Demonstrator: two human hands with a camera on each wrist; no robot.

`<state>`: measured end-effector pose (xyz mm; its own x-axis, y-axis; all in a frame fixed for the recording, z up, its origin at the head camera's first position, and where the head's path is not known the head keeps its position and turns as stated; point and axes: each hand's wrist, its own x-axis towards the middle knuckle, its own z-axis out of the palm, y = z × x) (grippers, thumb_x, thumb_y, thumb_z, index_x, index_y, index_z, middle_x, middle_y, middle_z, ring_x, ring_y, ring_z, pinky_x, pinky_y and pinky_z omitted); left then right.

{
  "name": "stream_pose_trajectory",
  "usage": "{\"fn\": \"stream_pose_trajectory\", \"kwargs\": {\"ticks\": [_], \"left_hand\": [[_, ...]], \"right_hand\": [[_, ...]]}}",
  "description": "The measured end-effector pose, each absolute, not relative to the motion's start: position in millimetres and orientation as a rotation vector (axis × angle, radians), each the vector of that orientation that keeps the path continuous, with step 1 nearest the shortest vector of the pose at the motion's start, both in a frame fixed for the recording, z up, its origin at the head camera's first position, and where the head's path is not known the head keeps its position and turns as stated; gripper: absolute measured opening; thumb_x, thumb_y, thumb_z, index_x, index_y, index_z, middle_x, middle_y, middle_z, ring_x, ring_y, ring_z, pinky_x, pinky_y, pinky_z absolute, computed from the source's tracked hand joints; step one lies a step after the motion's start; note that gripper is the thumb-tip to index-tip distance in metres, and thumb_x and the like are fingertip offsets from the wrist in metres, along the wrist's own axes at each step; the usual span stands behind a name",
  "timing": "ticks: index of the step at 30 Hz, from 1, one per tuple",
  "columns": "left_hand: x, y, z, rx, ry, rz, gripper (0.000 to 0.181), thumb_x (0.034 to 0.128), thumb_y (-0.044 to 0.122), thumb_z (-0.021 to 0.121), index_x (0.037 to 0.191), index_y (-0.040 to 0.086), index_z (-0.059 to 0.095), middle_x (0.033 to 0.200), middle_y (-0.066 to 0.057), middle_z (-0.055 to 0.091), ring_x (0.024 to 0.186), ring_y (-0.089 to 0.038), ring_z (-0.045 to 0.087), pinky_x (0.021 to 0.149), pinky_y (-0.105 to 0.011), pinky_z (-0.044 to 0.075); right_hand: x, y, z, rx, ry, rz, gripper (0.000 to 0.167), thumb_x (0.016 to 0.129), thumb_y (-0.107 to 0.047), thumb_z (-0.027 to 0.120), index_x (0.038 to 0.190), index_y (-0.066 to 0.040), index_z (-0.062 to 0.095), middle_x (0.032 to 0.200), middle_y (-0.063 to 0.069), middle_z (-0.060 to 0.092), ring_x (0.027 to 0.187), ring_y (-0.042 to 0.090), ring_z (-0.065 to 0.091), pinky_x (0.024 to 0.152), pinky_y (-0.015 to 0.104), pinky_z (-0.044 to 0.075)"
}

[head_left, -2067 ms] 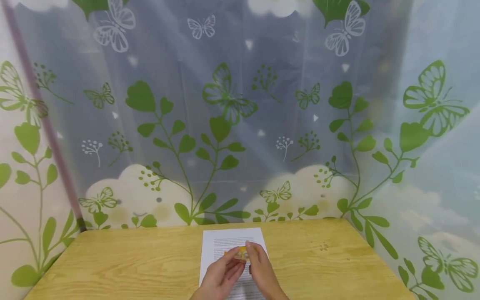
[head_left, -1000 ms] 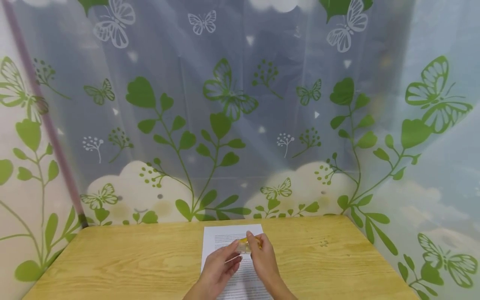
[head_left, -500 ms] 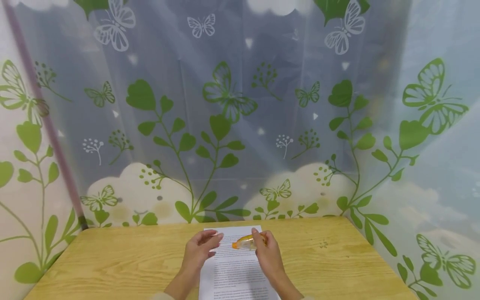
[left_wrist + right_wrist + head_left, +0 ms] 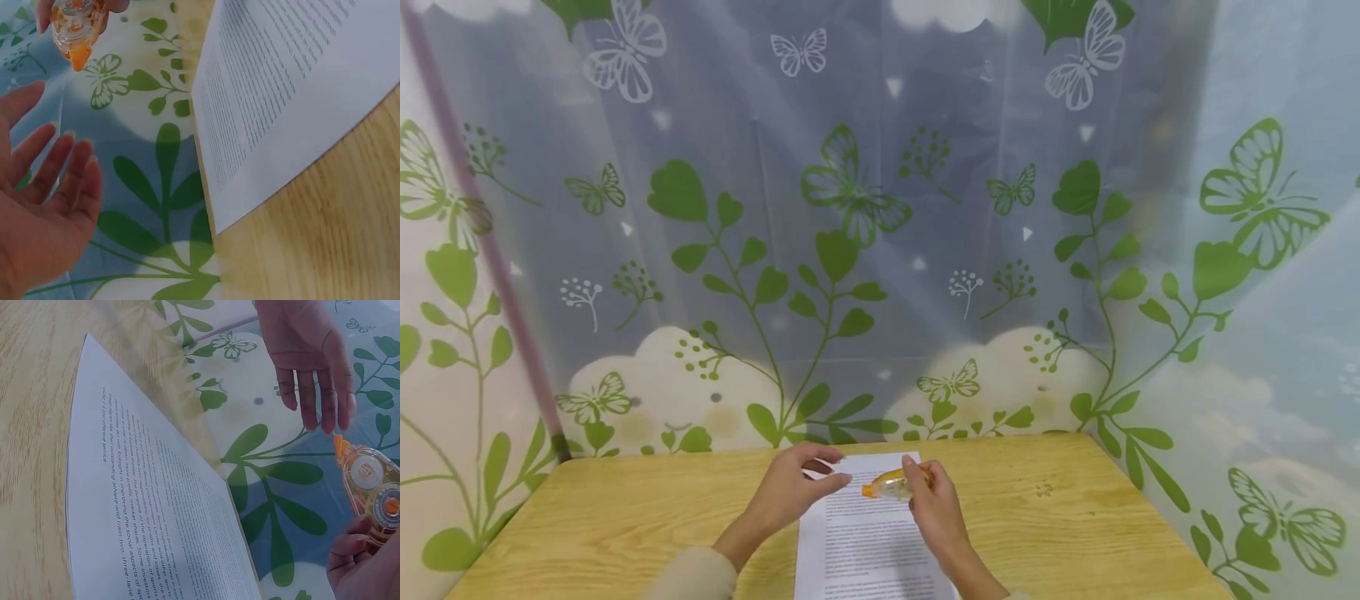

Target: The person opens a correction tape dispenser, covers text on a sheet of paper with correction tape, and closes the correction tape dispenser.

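Note:
A clear and orange correction tape point(image 4: 891, 485) is pinched in my right hand point(image 4: 937, 508), held above the printed paper with its orange tip pointing left. In the right wrist view its two round spools show through the correction tape's point(image 4: 365, 478) clear shell. My left hand point(image 4: 793, 483) hovers over the paper's left edge, apart from the tape. Its fingers are relaxed and hold nothing, as the left wrist view of the left hand point(image 4: 50, 206) also shows. Below both hands lies the white printed paper point(image 4: 857, 542), dense with text lines.
The sheet rests on a light wooden table point(image 4: 647, 517), whose far edge meets a patterned curtain point(image 4: 880, 317) with leaves and butterflies. More of the same curtain hangs along both sides. Small dark marks show on the tabletop right of the paper.
Both hands were together around the correction tape earlier. My left hand has since let go and moved left, while my right hand keeps hold of the tape, now turned with its tip leftward.

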<state>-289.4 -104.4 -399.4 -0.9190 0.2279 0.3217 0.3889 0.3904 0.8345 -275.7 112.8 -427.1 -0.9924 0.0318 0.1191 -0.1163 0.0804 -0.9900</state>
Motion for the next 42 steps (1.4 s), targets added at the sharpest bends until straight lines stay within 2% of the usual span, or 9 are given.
{"fn": "stream_pose_trajectory", "kwargs": {"ticks": [7, 13, 17, 21, 26, 36, 42], "left_hand": [[-293.5, -109.8, -394.3, -0.898, -2.592, -1.21, 0.03, 0.0862, 0.035, 0.071, 0.106, 0.013, 0.07, 0.105, 0.002, 0.066, 0.092, -0.022, 0.063, 0.073, -0.031, 0.052], [-293.8, -106.6, -388.6, -1.092, -2.598, -0.996, 0.031, 0.0858, 0.034, 0.072, 0.105, 0.01, 0.072, 0.099, 0.003, 0.067, 0.089, -0.018, 0.062, 0.073, -0.033, 0.053], [-294.0, -104.0, -388.8, -1.118, -2.6, -0.948, 0.028, 0.0852, 0.03, 0.073, 0.103, 0.009, 0.073, 0.096, 0.004, 0.067, 0.088, -0.021, 0.062, 0.074, -0.032, 0.052], [-294.1, -103.3, -390.5, -1.122, -2.608, -0.875, 0.022, 0.0855, 0.029, 0.073, 0.098, 0.01, 0.074, 0.091, 0.008, 0.066, 0.085, -0.018, 0.062, 0.073, -0.03, 0.051], [-293.8, -103.9, -390.8, -1.128, -2.637, -0.841, 0.013, 0.0869, 0.027, 0.071, 0.092, 0.016, 0.075, 0.09, 0.01, 0.067, 0.086, -0.015, 0.063, 0.073, -0.029, 0.05], [-294.5, -105.3, -396.8, -1.139, -2.638, -0.979, 0.011, 0.0857, 0.026, 0.073, 0.088, 0.015, 0.075, 0.087, 0.012, 0.065, 0.084, -0.014, 0.062, 0.072, -0.032, 0.053], [-293.6, -104.0, -409.0, -1.108, -2.605, -1.085, 0.01, 0.0831, 0.024, 0.076, 0.086, 0.014, 0.073, 0.086, 0.01, 0.065, 0.083, -0.016, 0.063, 0.069, -0.026, 0.052]], "right_hand": [[-272.2, 109.9, -426.7, 0.105, -2.218, 2.066, 0.048, 0.096, -0.05, 0.05, 0.099, -0.002, 0.05, 0.063, -0.004, 0.041, 0.052, 0.008, 0.033, 0.045, 0.019, 0.029], [-272.7, 107.9, -428.8, 0.108, -2.207, 2.091, 0.05, 0.094, -0.052, 0.051, 0.098, -0.002, 0.051, 0.063, -0.004, 0.043, 0.051, 0.008, 0.033, 0.045, 0.018, 0.029], [-262.5, 105.1, -415.0, 0.12, -2.209, 2.114, 0.044, 0.098, -0.045, 0.05, 0.097, -0.001, 0.051, 0.062, -0.003, 0.043, 0.05, 0.007, 0.033, 0.045, 0.018, 0.029], [-247.3, 101.5, -394.9, 0.131, -2.204, 2.132, 0.035, 0.101, -0.034, 0.048, 0.095, 0.0, 0.05, 0.061, -0.002, 0.041, 0.05, 0.007, 0.033, 0.046, 0.018, 0.029], [-247.0, 100.5, -395.5, 0.132, -2.205, 2.116, 0.033, 0.102, -0.031, 0.048, 0.092, 0.001, 0.049, 0.06, -0.002, 0.04, 0.05, 0.008, 0.032, 0.045, 0.018, 0.028], [-267.8, 102.9, -422.1, 0.091, -2.245, 2.045, 0.038, 0.102, -0.038, 0.045, 0.088, -0.002, 0.046, 0.055, -0.003, 0.037, 0.046, 0.008, 0.032, 0.043, 0.019, 0.026], [-267.1, 102.6, -424.6, 0.127, -2.22, 2.079, 0.037, 0.101, -0.039, 0.046, 0.087, -0.004, 0.045, 0.057, -0.001, 0.039, 0.047, 0.009, 0.034, 0.043, 0.02, 0.028]]}}
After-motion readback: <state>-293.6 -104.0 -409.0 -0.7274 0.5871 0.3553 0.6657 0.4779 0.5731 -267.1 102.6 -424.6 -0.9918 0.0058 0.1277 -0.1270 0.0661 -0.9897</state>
